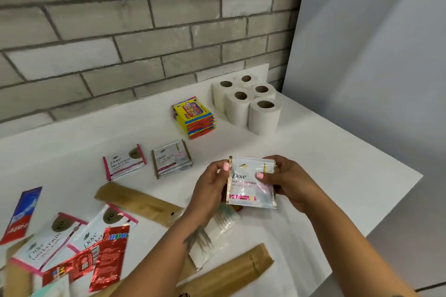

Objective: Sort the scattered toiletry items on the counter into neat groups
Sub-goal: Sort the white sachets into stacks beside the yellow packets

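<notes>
1. Mid-sort: gold-edged Dove sachet (251, 182) held up above the counter (337, 164), just right of the gold-edged sachet stack (171, 159).
2. Left hand (210, 188) pinching the sachet's left edge, right hand (287, 179) clamped on its right side, thumb across the front.
3. Beyond the stack: yellow packets (194, 117) and toilet rolls (248, 101), already grouped.
4. Left of the stack: pink-edged Dove sachet (124, 161), lying alone.
5. Next, probably: carry left, lay squarely on the stack, edges aligned.
</notes>
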